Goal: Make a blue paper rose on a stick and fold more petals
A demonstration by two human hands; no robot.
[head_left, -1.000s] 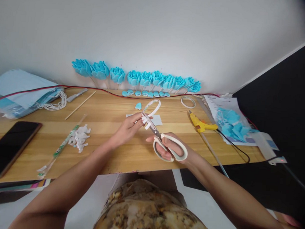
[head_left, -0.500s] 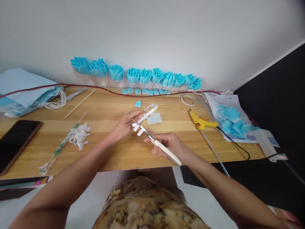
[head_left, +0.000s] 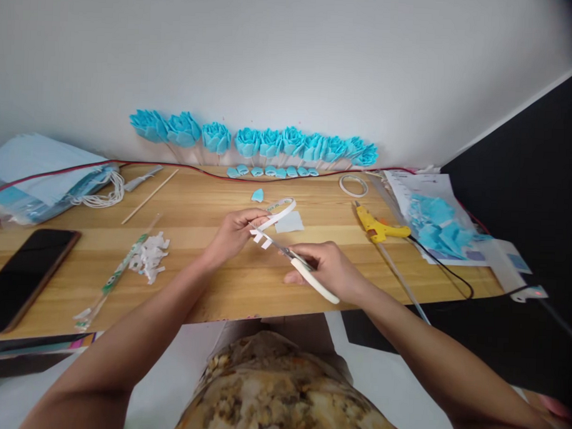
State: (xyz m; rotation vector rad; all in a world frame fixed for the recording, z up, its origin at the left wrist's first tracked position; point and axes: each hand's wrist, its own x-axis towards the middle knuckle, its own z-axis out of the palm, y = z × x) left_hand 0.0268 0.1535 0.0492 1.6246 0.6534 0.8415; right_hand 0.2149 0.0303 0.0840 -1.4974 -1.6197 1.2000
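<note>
My left hand pinches a white tape strip above the wooden table; short cut tabs hang from the strip's near end. My right hand grips white-handled scissors, turned edge-on, with the metal blades reaching left to the strip by my left fingers. A small pale blue paper square lies on the table just behind the strip.
A row of blue paper flowers leans on the wall, small blue petals before it. A yellow glue gun, tape ring and blue paper scraps lie right. White cut bits, wooden stick and phone lie left.
My right hand turned the scissors from flat, with the handle loops showing, to edge-on. Both hands and the strip shifted slightly left and nearer to me.
</note>
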